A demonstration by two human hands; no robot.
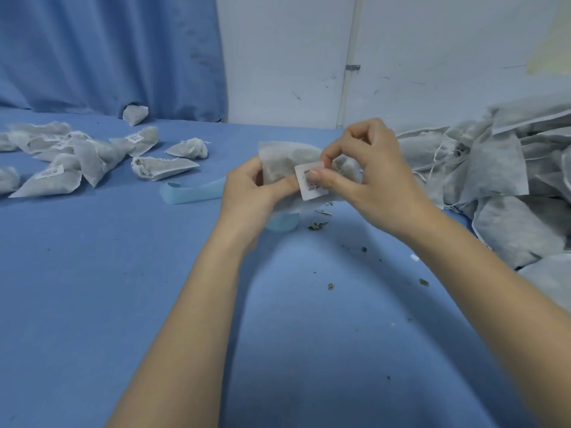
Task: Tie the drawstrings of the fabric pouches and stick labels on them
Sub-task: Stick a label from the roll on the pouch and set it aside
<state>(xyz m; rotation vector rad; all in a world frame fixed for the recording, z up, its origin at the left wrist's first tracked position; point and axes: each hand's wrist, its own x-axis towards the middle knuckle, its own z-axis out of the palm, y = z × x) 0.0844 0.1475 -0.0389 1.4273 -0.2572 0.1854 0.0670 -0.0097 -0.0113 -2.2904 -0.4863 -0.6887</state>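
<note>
A white fabric pouch [279,160] filled with dark herbs is held above the blue table, gripped from the left by my left hand [250,193]. A small white printed label [312,183] lies against the pouch's front. My right hand [367,177] presses its thumb on the label's upper part, with its fingers curled over the pouch's right side. A light blue strip of label backing [191,191] lies on the table just left of my left hand and runs under the pouch.
Several labelled pouches [58,177] lie scattered at the far left. A big heap of pouches with loose strings [500,180] fills the right side. Herb crumbs [318,225] dot the blue cloth [123,273]. A blue curtain and white wall stand behind.
</note>
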